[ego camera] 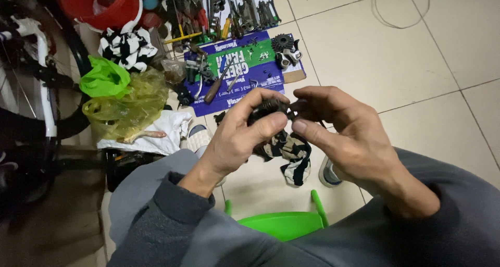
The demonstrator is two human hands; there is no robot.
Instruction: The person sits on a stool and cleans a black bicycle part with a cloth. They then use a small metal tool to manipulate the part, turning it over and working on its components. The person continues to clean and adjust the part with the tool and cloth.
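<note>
Pale square floor tiles (396, 53) with dark grout lines; green plastic stool (284, 222) below; bicycle frame (44, 79) at left edge.

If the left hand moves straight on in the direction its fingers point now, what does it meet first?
The left hand points right, toward the right hand. It would probably first press further into the small dark toothed metal part that both hands hold, then meet the right fingertips.

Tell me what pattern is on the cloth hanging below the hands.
Black and white stripes on the rag; the head view shows it best, under both hands.
</note>
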